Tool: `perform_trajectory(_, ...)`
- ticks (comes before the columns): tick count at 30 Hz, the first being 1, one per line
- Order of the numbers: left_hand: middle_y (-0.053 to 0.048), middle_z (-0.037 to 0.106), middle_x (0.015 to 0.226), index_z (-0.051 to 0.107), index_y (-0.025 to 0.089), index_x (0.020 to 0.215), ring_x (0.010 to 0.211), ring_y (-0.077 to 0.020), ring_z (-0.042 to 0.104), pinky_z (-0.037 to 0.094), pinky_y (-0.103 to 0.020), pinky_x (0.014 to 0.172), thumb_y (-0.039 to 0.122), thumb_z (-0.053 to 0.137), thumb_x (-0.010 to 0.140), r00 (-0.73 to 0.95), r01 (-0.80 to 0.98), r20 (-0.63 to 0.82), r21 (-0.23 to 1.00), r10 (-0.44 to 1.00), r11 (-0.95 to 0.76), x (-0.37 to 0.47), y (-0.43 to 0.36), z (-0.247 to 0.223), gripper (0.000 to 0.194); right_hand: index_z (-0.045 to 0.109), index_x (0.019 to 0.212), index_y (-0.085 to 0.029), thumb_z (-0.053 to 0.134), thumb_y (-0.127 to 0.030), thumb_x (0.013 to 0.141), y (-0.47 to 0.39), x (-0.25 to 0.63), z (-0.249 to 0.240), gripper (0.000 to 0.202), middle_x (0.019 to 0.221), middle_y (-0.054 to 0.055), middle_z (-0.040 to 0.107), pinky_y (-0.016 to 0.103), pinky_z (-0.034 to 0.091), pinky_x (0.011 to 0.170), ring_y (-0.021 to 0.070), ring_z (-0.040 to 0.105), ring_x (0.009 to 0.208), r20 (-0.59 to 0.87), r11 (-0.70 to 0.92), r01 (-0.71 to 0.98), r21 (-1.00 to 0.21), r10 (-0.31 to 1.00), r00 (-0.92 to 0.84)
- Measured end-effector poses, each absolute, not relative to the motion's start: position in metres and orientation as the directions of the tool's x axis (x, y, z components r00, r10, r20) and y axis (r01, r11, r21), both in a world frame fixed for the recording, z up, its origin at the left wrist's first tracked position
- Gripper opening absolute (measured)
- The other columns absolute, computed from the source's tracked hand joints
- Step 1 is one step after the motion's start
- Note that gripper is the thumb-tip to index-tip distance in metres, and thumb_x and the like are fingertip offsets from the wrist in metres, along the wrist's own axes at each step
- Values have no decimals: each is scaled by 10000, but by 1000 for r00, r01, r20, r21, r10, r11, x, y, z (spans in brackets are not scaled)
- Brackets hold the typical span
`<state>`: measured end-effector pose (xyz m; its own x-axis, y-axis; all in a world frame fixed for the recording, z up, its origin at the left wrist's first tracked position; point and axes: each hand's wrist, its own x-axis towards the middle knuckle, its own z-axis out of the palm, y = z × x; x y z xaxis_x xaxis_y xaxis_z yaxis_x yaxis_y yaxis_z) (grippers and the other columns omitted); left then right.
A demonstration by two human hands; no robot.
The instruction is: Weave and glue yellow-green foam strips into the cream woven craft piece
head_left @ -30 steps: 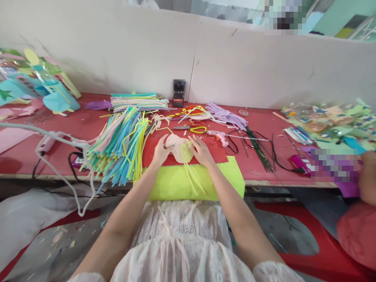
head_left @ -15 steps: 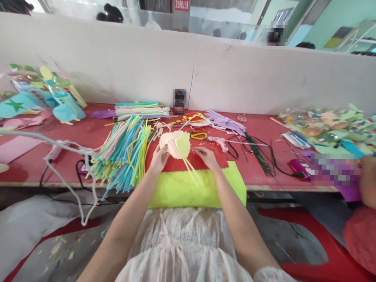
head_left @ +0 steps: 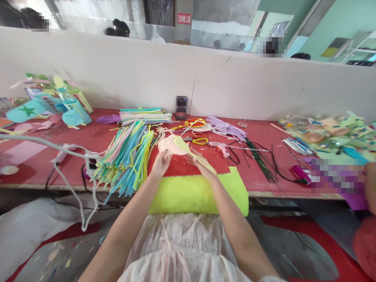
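Note:
A pale pink and yellow fan-shaped craft piece (head_left: pixel 173 145) with long pale yellow stems is held above a red sheet (head_left: pixel 183 166). My left hand (head_left: pixel 161 162) pinches its left lower edge. My right hand (head_left: pixel 202 166) is at its right, beneath the stems and touching them; whether its fingers grip them is unclear. A yellow-green sheet (head_left: pixel 188 194) lies along the table's front edge below my hands. Close by on the left is a big bundle of coloured fuzzy stems (head_left: pixel 126 156). Yellow-handled scissors (head_left: pixel 200 141) lie behind my right hand.
A pink glue gun (head_left: pixel 221 149) with a black cord and dark green stems (head_left: pixel 261 162) lie right. Purple strips (head_left: pixel 226 127) and a phone (head_left: pixel 181 107) are behind. A white wire frame (head_left: pixel 85 188) overhangs the left edge. At far right is another person's arm (head_left: pixel 370 188).
The craft piece has tilted flatter, its stems swinging right over my right hand. My right hand has moved slightly inward and down. The camera view has shifted a little.

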<state>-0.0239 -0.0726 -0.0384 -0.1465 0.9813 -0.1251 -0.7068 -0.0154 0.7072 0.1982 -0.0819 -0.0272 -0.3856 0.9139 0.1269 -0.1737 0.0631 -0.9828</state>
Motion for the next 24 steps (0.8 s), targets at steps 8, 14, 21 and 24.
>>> perform_trajectory(8, -21, 681, 1132, 631, 211, 1091, 1017, -128, 644, 497, -228, 910, 139, 735, 708, -59, -675, 10, 736, 998, -47, -15, -77, -32, 403, 631, 1175, -264, 595, -630, 803, -77, 185, -34, 524, 1239, 66, 671, 468, 526, 967, 248, 648, 1128, 75, -34, -309, -950, 940, -334)
perform_trajectory(14, -92, 649, 1257, 579, 211, 1231, 1124, -237, 628, 519, -329, 927, 149, 843, 531, 119, -594, 64, 804, 991, 20, -9, -89, -21, 750, 668, 1082, -229, 674, -550, 753, -73, 179, -41, 459, 1163, 60, 704, 435, 565, 896, 266, 661, 1091, 72, 5, -320, -947, 978, -196)
perform_trajectory(21, -113, 686, 1173, 646, 190, 1162, 1005, -251, 677, 545, -330, 838, 397, 845, 603, 213, -501, 37, 862, 976, 76, -5, -94, -22, 628, 656, 1106, -239, 643, -536, 770, -68, 189, -42, 448, 1176, 67, 696, 421, 578, 848, 271, 671, 1061, 68, 55, -287, -956, 997, -38)
perform_trajectory(24, -117, 708, 1124, 669, 173, 1129, 1022, -269, 671, 529, -344, 871, 462, 827, 622, 173, -471, 12, 879, 985, 72, -4, -92, -28, 605, 669, 1067, -235, 674, -520, 752, -71, 188, -40, 425, 1133, 47, 715, 421, 567, 859, 271, 682, 1029, 80, 63, -272, -960, 995, -52)
